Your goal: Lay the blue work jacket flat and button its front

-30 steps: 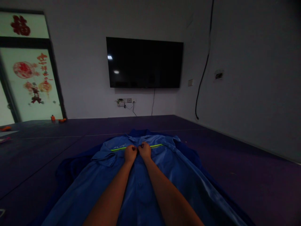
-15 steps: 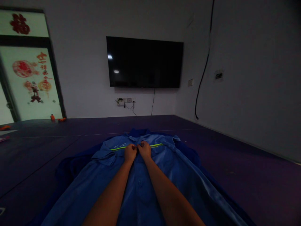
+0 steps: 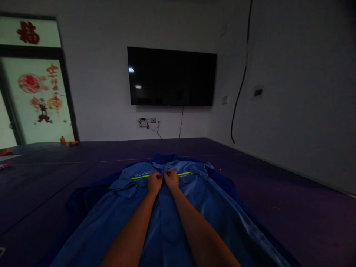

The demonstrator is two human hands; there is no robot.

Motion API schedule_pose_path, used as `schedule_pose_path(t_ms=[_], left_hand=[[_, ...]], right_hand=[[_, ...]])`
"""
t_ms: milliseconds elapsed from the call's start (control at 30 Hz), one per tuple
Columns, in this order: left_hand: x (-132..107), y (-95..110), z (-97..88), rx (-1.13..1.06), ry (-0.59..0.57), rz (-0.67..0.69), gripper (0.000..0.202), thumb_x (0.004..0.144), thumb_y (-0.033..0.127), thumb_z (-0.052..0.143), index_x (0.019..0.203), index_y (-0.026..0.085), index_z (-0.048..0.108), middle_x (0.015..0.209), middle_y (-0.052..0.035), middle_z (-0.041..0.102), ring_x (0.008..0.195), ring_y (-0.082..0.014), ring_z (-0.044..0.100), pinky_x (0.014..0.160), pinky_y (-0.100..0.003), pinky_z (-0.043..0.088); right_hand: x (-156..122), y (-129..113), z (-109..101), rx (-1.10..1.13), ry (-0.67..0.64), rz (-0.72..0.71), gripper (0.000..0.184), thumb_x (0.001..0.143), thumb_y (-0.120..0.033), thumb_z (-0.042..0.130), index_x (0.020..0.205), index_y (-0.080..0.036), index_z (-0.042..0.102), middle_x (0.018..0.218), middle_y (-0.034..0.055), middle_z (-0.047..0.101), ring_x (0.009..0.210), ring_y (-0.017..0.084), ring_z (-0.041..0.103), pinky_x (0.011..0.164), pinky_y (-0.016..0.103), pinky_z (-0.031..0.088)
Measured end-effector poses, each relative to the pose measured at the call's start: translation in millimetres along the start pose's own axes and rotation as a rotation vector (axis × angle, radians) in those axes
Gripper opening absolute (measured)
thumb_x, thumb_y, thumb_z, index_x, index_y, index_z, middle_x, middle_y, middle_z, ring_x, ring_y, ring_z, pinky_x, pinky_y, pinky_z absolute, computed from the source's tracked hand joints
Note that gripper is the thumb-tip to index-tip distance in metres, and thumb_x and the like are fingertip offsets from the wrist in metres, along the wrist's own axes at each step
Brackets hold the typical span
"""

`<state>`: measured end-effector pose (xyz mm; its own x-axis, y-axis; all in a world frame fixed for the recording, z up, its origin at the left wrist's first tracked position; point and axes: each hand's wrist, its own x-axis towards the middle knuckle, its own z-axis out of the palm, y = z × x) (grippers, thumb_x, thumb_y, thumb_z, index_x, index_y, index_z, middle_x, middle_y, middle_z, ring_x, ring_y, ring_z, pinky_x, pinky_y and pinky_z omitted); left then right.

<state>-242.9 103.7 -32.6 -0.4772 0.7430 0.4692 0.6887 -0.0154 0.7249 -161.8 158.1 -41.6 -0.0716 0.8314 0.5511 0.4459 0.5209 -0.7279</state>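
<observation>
A blue work jacket (image 3: 191, 200) with a darker blue collar and sleeves lies spread on the purple floor, collar pointing away from me. A yellow-green stripe crosses its chest, and pale lettering shows above the stripe on the left. My left hand (image 3: 154, 182) is closed in a pinch at the front placket, just below the collar. Right beside it, my right hand (image 3: 171, 178) pinches the placket's other side. The fingertips nearly meet, and they hide whatever small part of the front lies between them. A button shows lower on the placket.
A black television (image 3: 171, 77) hangs on the far wall above sockets and cables. One dark cable (image 3: 239, 94) dangles along the right wall. Small orange objects (image 3: 63, 140) sit by the decorated glass door (image 3: 41, 100) at the left. The purple floor (image 3: 278, 193) surrounds the jacket.
The view has tilted up slightly, so the scene sits a little lower. Both hands stay pinched at the same place on the jacket front.
</observation>
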Motion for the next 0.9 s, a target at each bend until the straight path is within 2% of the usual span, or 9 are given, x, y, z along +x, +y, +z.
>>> schedule_pose_path(t_ms=[300,633,900], left_hand=[[0.2,0.4,-0.2,0.004,-0.013,0.005,0.013,0.068,0.010,0.050,0.063,0.014,0.061,0.064,-0.0030,0.063,0.063,-0.0122,0.057,0.059,-0.021,0.039],[-2.3,3.7,-3.2,-0.003,-0.019,0.008,0.012,0.069,0.009,0.050,0.065,0.013,0.061,0.067,-0.0037,0.064,0.063,-0.0123,0.057,0.058,-0.020,0.038],[-1.6,3.8,-2.9,-0.001,-0.021,0.016,0.012,0.069,0.011,0.051,0.063,0.013,0.061,0.066,-0.0035,0.064,0.063,-0.0123,0.057,0.058,-0.020,0.038]], right_hand=[[1.1,4.3,2.8,-0.007,0.015,0.016,0.013,0.064,-0.023,0.049,0.060,-0.015,0.059,0.051,-0.0003,0.056,0.048,0.011,0.049,0.045,0.018,0.030],[1.4,5.1,3.7,0.042,-0.004,0.041,0.014,0.064,-0.022,0.048,0.064,-0.015,0.060,0.055,0.0004,0.059,0.051,0.012,0.053,0.047,0.019,0.034],[1.4,4.4,4.5,0.026,-0.003,0.090,0.019,0.067,-0.025,0.050,0.076,-0.015,0.062,0.066,0.0036,0.064,0.062,0.015,0.058,0.056,0.021,0.040]])
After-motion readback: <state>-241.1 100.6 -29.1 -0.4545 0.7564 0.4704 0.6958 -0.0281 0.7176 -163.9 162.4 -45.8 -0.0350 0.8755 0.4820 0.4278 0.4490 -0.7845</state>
